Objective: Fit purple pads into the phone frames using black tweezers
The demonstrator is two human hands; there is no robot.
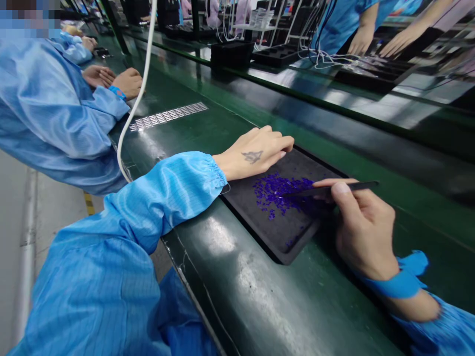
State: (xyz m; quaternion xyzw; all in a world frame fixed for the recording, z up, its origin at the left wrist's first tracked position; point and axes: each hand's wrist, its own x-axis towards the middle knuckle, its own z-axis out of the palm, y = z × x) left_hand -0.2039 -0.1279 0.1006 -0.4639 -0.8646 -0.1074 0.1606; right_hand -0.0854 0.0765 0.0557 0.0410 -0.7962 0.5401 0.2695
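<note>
- Work looks under way: many purple pieces (276, 190) lie loose in the black tray (250, 212), so handling seems left; how much is done cannot be told.
- At the tray's right side, the right hand (365, 227) pinches dark tweezers (361, 186) aimed into the pieces.
- Over the tray's left edge, the left hand's (258, 152) fingers curl (whether around anything, unclear).

At centre, one black tray (256, 222) is holding purple pieces (274, 190), probably over a hundred; one slim dark tool (361, 186) is showing right, one white cable (146, 71) upper left.
</note>
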